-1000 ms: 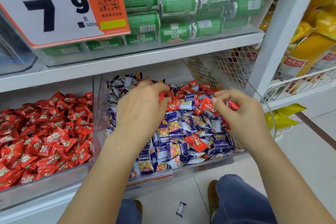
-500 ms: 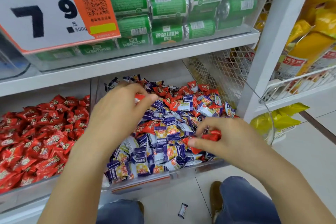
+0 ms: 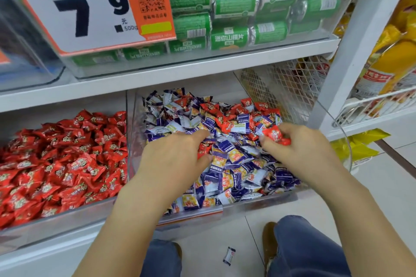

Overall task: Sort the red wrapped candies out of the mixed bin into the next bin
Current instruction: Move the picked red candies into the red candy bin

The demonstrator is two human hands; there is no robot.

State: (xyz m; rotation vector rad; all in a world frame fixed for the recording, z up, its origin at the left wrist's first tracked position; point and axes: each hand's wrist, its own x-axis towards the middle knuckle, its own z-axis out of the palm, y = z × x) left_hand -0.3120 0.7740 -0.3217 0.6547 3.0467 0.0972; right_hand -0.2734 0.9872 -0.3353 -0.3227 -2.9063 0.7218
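Candies (image 3: 275,135) (glossy red wrappers) fill right hand (image 3: 301,153).

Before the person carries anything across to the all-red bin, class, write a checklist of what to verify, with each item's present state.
1. Right hand holds red wrapped candies: ok.
2. Left hand has a red candy: its fingers curl over one in the clear mixed bin, grip cannot tell.
3. No purple-and-white wrapped candy caught in the right hand: cannot tell.
4. Clear bin of red candies to the left has room on top: ok.
5. Floor free of strays: not ok, one small dark-and-white wrapped candy lies by the knees.
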